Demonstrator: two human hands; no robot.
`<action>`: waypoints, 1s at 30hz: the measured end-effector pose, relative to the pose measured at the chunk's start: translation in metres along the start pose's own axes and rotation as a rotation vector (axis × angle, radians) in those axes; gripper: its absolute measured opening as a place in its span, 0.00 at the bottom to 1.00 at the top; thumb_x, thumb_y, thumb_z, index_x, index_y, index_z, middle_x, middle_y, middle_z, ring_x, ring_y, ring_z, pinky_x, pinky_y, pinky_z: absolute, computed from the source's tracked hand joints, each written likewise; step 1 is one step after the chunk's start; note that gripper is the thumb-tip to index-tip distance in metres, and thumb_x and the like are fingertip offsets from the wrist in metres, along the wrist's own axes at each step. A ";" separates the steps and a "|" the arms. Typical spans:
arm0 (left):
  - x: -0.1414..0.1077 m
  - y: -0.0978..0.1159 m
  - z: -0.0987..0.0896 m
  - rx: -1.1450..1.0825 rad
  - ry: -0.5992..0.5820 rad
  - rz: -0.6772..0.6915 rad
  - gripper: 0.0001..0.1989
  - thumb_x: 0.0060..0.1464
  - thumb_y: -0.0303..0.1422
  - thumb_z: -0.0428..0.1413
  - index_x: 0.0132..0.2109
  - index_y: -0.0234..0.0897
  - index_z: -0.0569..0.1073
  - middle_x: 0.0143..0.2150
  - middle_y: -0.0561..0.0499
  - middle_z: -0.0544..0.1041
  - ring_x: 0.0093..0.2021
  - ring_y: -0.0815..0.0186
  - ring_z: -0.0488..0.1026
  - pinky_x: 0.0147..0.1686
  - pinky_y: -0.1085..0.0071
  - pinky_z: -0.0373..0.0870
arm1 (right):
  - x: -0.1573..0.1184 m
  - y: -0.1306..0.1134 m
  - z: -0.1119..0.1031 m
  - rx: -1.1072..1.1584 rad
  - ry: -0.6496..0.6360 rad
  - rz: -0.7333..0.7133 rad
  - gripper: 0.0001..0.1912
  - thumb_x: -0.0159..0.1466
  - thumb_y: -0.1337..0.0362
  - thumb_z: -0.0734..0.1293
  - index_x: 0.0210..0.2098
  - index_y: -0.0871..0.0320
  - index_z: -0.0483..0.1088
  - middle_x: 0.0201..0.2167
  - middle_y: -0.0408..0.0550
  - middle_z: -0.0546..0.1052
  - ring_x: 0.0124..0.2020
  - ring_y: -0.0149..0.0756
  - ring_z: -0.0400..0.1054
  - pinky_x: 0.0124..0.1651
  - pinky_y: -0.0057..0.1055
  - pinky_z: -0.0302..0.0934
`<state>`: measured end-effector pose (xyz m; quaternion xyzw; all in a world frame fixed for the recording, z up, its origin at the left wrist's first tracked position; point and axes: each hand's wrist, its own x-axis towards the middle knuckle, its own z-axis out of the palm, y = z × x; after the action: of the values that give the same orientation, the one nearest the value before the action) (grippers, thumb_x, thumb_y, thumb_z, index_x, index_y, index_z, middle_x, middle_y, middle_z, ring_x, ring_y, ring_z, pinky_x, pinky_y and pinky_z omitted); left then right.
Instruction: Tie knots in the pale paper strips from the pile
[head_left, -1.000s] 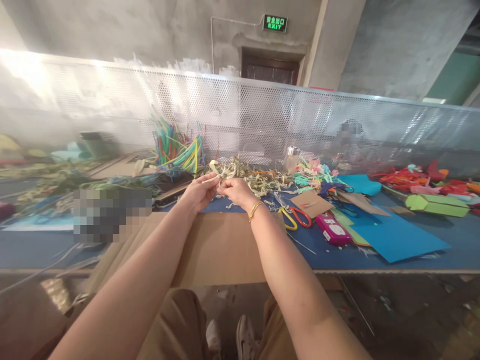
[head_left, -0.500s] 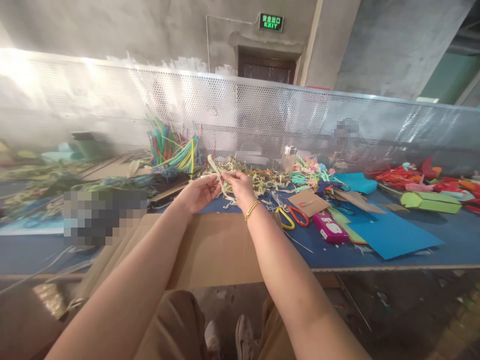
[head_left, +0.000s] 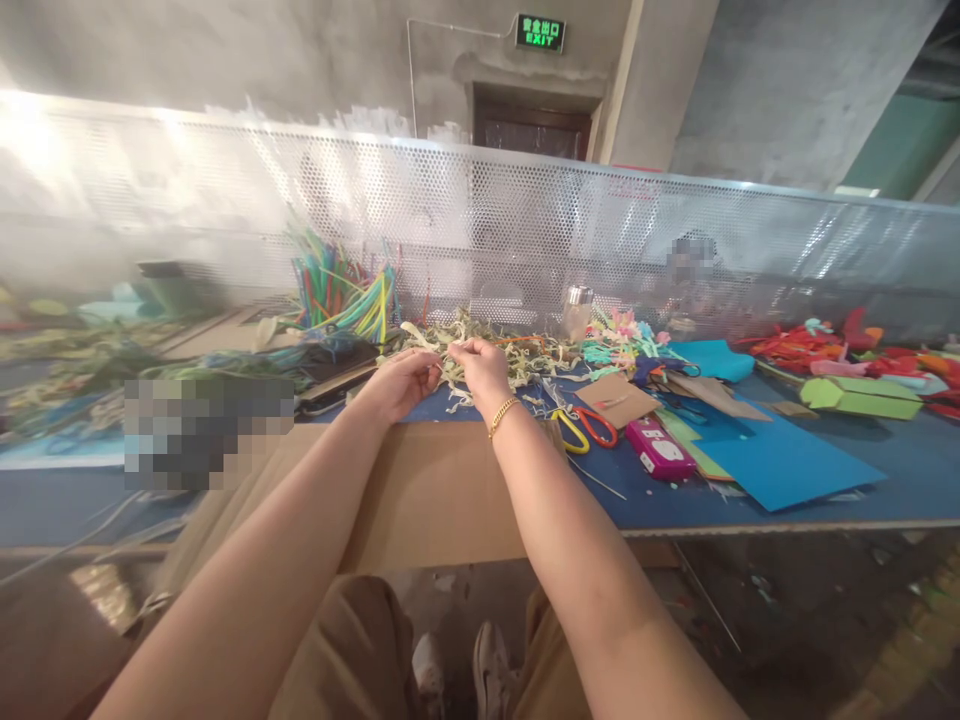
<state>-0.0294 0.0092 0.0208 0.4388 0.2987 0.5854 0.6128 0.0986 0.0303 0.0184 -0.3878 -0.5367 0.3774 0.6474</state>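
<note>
My left hand (head_left: 403, 385) is closed in a pinch over the far edge of the cardboard. Out past its fingertips sticks a pale green strip (head_left: 413, 333), perhaps paper or dried leaf; its lower part is hidden by the fingers. Close by on the right, my right hand (head_left: 482, 370) pinches at the same strip, with a gold chain bracelet on its wrist. Behind both hands lies a heap of pale green, curled strips (head_left: 525, 362). A brown cardboard sheet (head_left: 442, 490) lies beneath my forearms at the table's near edge.
Right of my hands lie scissors with yellow and red handles (head_left: 598, 428), a purple box (head_left: 660, 450) and blue sheets (head_left: 795, 465). A lidded bottle (head_left: 577, 312) stands at the back before a perforated metal screen (head_left: 525, 230). Coloured stems (head_left: 341, 290) are bundled at back left.
The pale strip, upright between my hands before, now leans left and lower. My right fingertips have drawn slightly away from the left ones.
</note>
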 end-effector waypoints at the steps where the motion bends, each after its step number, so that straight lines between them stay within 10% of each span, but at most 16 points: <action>1: 0.000 0.000 0.000 0.005 0.001 -0.001 0.04 0.44 0.22 0.61 0.28 0.31 0.72 0.21 0.54 0.71 0.20 0.77 0.69 0.24 0.82 0.68 | 0.000 -0.001 -0.001 -0.009 0.001 0.001 0.10 0.51 0.61 0.69 0.19 0.58 0.65 0.17 0.37 0.67 0.25 0.27 0.64 0.32 0.25 0.57; 15: 0.000 0.002 -0.009 -0.102 -0.004 0.076 0.14 0.45 0.14 0.59 0.38 0.32 0.74 0.31 0.49 0.79 0.32 0.71 0.77 0.36 0.78 0.75 | 0.003 0.006 -0.002 0.186 -0.052 0.077 0.13 0.47 0.57 0.71 0.20 0.58 0.67 0.17 0.37 0.67 0.22 0.25 0.61 0.29 0.25 0.56; 30: -0.004 0.002 -0.009 0.033 -0.042 -0.015 0.05 0.49 0.22 0.60 0.36 0.32 0.76 0.30 0.50 0.76 0.27 0.73 0.74 0.24 0.81 0.71 | 0.003 -0.007 -0.008 0.195 -0.088 0.104 0.10 0.50 0.58 0.72 0.24 0.58 0.73 0.23 0.41 0.74 0.26 0.28 0.66 0.32 0.27 0.60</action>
<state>-0.0386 0.0068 0.0177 0.4586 0.2987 0.5665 0.6161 0.1075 0.0291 0.0249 -0.3335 -0.5046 0.4775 0.6373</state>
